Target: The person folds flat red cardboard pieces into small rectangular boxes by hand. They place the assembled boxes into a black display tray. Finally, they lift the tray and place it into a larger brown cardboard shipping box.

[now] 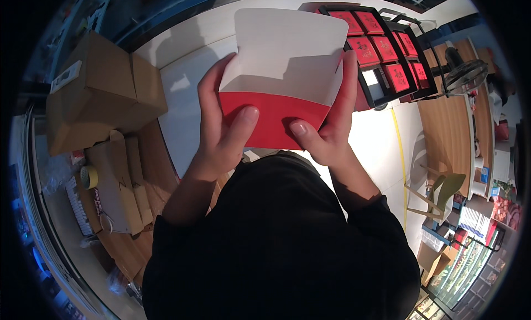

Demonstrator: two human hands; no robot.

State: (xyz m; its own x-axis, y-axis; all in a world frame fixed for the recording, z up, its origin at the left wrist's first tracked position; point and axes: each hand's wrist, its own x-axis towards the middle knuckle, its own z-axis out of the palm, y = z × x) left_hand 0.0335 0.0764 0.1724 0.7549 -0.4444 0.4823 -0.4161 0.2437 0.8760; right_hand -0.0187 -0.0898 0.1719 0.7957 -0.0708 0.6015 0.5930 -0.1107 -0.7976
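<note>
Between my two hands is a red cardboard box with a white inside, its lid flap standing up at the far side. My left hand grips its left side, with the thumb pressed on the red front. On the opposite side my right hand holds it the same way, thumb on the front and fingers along the side wall. The box's interior looks white and bare where it shows; its bottom is hidden behind the front wall.
Black trays with several red square boxes stand at the far right, near a fan. Large brown cartons fill the left, beside a roll of yellow tape. A chair stands at the right.
</note>
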